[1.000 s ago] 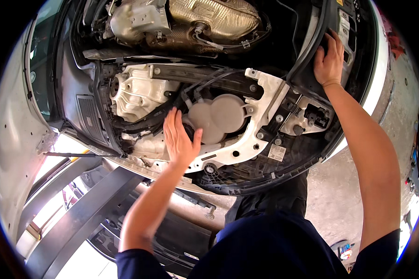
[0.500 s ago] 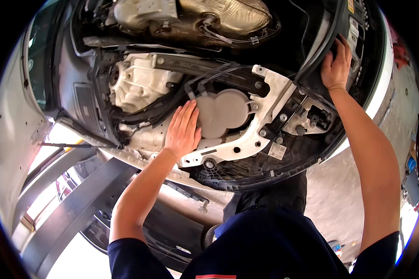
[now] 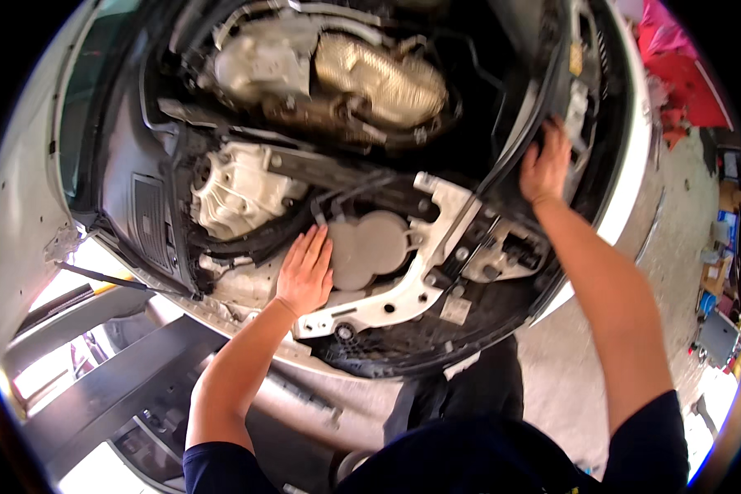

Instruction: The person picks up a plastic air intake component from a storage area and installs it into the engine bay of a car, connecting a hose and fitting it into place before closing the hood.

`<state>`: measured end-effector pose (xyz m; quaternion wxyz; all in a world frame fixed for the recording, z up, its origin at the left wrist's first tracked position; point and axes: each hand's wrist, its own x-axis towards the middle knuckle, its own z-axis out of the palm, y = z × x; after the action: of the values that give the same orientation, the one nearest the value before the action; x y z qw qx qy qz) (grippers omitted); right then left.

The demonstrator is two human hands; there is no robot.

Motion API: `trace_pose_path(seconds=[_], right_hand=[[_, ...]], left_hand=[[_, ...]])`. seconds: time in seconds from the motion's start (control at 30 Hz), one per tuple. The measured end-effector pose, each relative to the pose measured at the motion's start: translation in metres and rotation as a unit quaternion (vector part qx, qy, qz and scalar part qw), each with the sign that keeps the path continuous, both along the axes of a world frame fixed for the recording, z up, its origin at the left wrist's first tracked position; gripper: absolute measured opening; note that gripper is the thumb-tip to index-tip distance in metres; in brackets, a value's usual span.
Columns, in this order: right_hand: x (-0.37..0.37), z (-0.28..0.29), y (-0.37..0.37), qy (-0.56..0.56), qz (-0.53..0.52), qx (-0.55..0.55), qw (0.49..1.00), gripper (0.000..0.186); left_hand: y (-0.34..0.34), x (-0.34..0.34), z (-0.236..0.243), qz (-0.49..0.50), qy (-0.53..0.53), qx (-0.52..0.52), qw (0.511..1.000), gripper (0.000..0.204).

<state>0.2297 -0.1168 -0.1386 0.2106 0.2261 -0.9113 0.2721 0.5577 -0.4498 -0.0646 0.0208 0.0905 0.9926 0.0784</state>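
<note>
My left hand [image 3: 306, 270] lies flat with its fingers stretched out, against the left side of a grey plastic reservoir [image 3: 372, 249] in a car's open engine bay. Below that reservoir curves a white metal bracket [image 3: 387, 309], near the heel of this hand. My right arm reaches forward to the front of the car. There my right hand [image 3: 545, 167] rests on the black front trim [image 3: 514, 169], fingers extended and thumb apart, slightly blurred. Neither hand appears to hold a loose part.
An engine with a gold heat shield [image 3: 380, 76] fills the far part of the bay. A pale cast strut tower [image 3: 240, 191] stands left of the reservoir. Grey lift beams [image 3: 132, 375] cross the lower left. Boxes and a grey case [image 3: 719, 337] lie on the floor at right.
The whole view has shifted, so the bay sits lower and more to the left, showing more engine and floor. Both hands stay at about the same places on the car.
</note>
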Motion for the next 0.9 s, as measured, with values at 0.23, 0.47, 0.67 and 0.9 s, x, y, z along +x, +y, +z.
trace_pose_path(seconds=[0.23,0.47,0.67,0.9], right_hand=[[0.068,0.086,0.02,-0.183,0.013,-0.081,0.98,0.049],[0.302,0.09,0.339,-0.274,-0.131,0.082,0.949,0.033],[0.527,-0.016,0.664,-0.616,-0.417,0.083,0.664,0.029],[0.488,-0.053,0.745,-0.647,-0.205,0.261,0.686,0.039]], left_hand=[[0.003,0.001,0.025,0.03,-0.044,-0.066,0.996,0.056],[0.119,0.054,-0.012,0.383,0.134,0.084,0.91,0.061],[0.318,0.165,0.019,0.544,0.187,0.124,0.809,0.046],[0.383,0.252,-0.019,0.763,0.158,0.293,0.554,0.039]])
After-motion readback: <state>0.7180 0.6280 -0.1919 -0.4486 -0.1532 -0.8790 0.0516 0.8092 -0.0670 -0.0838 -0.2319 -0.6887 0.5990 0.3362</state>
